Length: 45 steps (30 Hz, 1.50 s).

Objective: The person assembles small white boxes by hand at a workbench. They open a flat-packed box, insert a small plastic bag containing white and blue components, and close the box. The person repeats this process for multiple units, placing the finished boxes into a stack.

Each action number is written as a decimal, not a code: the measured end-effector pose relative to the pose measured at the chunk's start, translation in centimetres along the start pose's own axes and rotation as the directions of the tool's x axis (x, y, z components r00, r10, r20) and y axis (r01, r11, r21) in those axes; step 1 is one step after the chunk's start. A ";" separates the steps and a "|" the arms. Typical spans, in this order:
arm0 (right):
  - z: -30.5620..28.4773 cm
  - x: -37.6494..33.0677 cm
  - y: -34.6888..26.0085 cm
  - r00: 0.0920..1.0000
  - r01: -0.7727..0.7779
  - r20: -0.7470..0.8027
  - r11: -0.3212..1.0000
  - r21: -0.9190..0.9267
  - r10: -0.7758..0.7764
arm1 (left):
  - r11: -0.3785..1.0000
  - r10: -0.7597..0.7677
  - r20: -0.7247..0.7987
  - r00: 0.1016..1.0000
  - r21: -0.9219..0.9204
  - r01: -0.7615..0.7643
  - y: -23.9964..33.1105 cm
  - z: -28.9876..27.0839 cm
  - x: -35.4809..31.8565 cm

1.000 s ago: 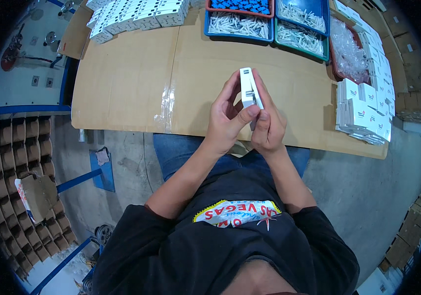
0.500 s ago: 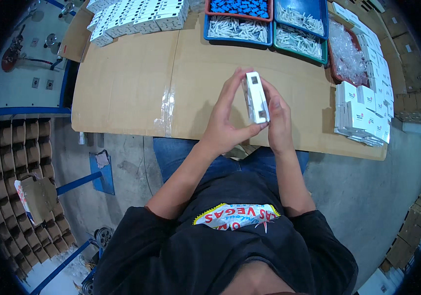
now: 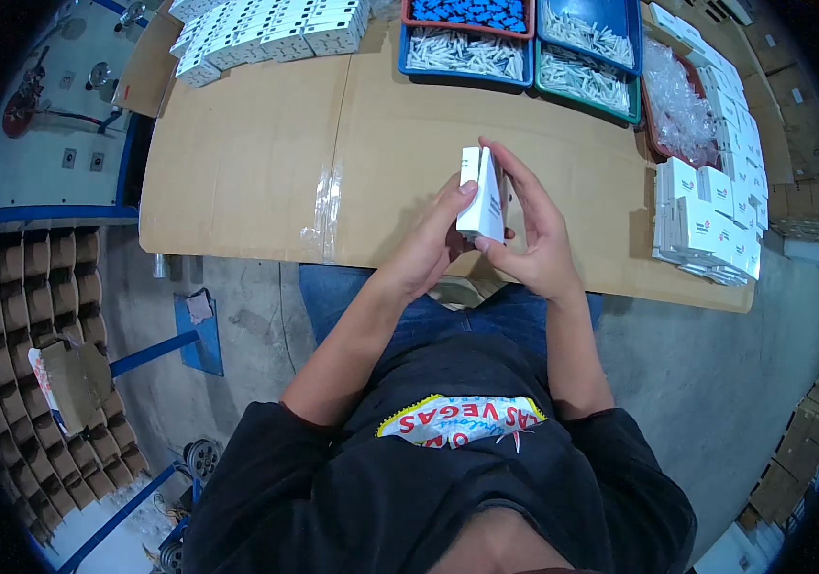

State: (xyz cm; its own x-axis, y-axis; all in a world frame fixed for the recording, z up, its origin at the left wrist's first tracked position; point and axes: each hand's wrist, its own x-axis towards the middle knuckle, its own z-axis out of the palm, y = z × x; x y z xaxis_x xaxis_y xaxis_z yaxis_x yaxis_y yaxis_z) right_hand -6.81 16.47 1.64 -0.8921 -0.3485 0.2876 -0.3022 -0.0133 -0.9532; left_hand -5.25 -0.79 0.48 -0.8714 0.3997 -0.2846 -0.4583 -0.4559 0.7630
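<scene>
**While held upright over the worktop's near edge, small white box gripped between both hands**

While raised just above the cardboard-covered worktop, small white box stands on end, pinched from both sides. Left hand partly curled, thumb pressed against the box's left face, fingers tucked behind and below it. Right hand more open, long fingers stretched up along the box's right face, thumb meeting the lower corner. Both clamped on the same box, neither touching the worktop surface as far as can be told.

Directly below the hands, near edge of the worktop, with blue-jeaned lap just beyond it. To the left of the hands, wide bare stretch of brown cardboard, crossed by a strip of clear tape. Far side lined with rows of white boxes at upper left, then blue trays of white parts and a green-rimmed tray, well apart from the hands. To the right, red tray of clear bags, and a stack of flat white cartons near the right edge, close to the right hand but apart from it. Off the worktop at far left, brown divider grid on the floor.
</scene>
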 end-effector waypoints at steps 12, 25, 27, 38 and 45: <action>0.0 0.0 1.0 0.998 0.050 0.031 0.998 -0.033 -0.049 | 0.898 0.429 -0.107 0.897 0.157 -0.411 -0.2 0.5 0.5; 0.5 -0.3 1.5 0.999 0.013 0.040 0.998 0.063 -0.015 | 0.710 0.643 0.026 0.765 0.354 -0.609 -0.3 -0.3 0.4; 0.4 -0.2 1.5 0.996 0.073 0.054 0.996 -0.053 -0.070 | 0.871 0.491 -0.176 0.853 0.080 -0.485 0.3 1.0 0.1; 1.2 -0.3 1.9 0.999 -0.036 -0.031 0.980 -0.197 0.031 | 0.950 -0.009 -0.246 0.969 -0.305 -0.068 -0.9 -0.2 0.6; 1.6 -0.3 2.8 0.998 -0.052 -0.045 0.965 -0.258 0.041 | 0.973 -0.017 -0.334 0.943 -0.221 -0.061 -1.5 0.2 0.7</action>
State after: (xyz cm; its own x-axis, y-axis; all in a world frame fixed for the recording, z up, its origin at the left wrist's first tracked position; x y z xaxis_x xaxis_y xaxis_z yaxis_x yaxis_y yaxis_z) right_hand -6.88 15.04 -1.23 -0.9179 -0.3067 0.2518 -0.3323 0.2473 -0.9102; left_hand -5.18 0.37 -0.71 -0.8720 0.1192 -0.4748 -0.4319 -0.6440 0.6314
